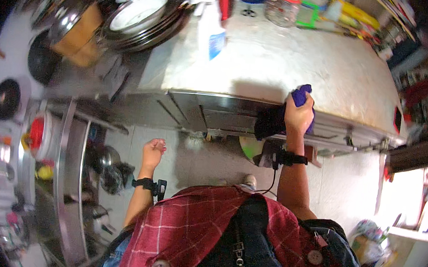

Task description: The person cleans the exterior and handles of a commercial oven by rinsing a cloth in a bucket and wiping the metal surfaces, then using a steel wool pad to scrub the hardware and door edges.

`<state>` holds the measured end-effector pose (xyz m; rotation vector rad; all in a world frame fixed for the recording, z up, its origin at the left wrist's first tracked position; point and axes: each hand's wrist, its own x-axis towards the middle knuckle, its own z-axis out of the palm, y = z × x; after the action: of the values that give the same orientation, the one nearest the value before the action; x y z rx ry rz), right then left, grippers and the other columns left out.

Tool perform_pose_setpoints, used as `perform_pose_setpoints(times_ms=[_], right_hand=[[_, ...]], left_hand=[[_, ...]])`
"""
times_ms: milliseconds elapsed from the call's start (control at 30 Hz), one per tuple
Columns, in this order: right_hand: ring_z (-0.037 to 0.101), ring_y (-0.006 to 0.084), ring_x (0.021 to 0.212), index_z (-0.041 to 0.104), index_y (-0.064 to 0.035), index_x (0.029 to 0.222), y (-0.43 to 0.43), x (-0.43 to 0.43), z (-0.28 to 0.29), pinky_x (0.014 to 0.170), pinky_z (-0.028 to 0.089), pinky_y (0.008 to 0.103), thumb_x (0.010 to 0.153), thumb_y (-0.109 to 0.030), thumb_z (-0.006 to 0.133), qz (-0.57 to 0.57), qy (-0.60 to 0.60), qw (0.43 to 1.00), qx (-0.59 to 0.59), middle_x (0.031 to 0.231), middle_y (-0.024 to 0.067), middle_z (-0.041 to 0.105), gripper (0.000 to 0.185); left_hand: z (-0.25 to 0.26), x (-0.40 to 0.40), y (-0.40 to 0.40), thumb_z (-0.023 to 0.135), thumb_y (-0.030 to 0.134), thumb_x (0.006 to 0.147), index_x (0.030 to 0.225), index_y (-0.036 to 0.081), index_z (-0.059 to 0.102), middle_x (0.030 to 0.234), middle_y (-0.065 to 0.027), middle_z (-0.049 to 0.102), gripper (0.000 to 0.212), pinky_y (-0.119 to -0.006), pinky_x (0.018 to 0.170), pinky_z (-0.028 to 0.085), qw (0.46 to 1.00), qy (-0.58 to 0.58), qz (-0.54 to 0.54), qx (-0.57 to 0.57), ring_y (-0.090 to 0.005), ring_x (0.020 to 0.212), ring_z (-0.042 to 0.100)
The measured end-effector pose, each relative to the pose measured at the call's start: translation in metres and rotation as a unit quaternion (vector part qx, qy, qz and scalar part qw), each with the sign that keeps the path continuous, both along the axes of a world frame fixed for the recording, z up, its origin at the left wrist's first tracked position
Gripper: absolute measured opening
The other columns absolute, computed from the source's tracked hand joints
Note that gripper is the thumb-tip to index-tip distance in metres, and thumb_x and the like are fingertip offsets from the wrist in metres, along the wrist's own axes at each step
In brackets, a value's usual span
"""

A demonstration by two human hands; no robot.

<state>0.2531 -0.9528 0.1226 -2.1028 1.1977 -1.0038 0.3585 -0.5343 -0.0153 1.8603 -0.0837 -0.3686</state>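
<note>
My right hand [299, 113] grips a dark purple cloth [301, 95] at the front edge of a pale worktop [284, 59]. Part of the cloth shows above the fist, and a darker part hangs over the metal front below. Well back from the worktop, my left hand [153, 151] hangs over the floor with its fingers loosely curled in and nothing visible in them. A white spray bottle [210, 31] with a blue label stands on the worktop, ahead and to the left of my right hand.
Stacked metal plates with a white bowl [138, 14] lie at the back left. A clear jar [282, 8] with a red lid stands at the back. A dark phone-like object [397, 119] rests at the right end. A metal rack [62, 180] stands to my left.
</note>
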Motion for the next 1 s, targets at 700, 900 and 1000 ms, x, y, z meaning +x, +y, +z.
perform_pose_setpoints(times_ms=[700, 900, 1000], right_hand=[[0.063, 0.0351, 0.077, 0.048, -0.0016, 0.111, 0.22, 0.171, 0.01, 0.07, 0.051, 0.0419, 0.073, -0.03, 0.063, 0.589, 0.16, 0.764, -0.21, 0.081, 0.0178, 0.065, 0.049], [0.062, 0.032, 0.064, 0.044, -0.0185, 0.124, 0.118, 0.091, 0.0, 0.056, 0.051, 0.0402, 0.066, -0.032, 0.073, 0.525, 0.192, 0.763, -0.325, 0.09, 0.0196, 0.059, 0.066], [0.059, 0.0299, 0.057, 0.042, -0.0197, 0.129, 0.071, 0.054, -0.006, 0.048, 0.049, 0.039, 0.062, -0.027, 0.076, 0.517, 0.208, 0.714, -0.422, 0.08, 0.0155, 0.055, 0.076]], left_hand=[[-0.038, -0.139, 0.01, 0.055, 0.013, 0.089, 0.084, -0.002, 0.063, 0.068, -0.0032, 0.059, 0.017, -0.026, 0.056, 0.045, 0.963, 0.061, 0.263, -0.017, -0.0117, 0.059, 0.055], [-0.075, -0.194, 0.023, 0.054, 0.013, 0.089, 0.085, -0.002, 0.062, 0.07, -0.0037, 0.06, 0.017, -0.025, 0.054, 0.045, 0.921, 0.056, 0.381, -0.064, -0.0114, 0.059, 0.055], [-0.108, -0.226, 0.019, 0.053, 0.015, 0.09, 0.086, -0.002, 0.06, 0.072, -0.0046, 0.06, 0.019, -0.025, 0.052, 0.044, 0.891, 0.078, 0.436, -0.103, -0.012, 0.059, 0.055]])
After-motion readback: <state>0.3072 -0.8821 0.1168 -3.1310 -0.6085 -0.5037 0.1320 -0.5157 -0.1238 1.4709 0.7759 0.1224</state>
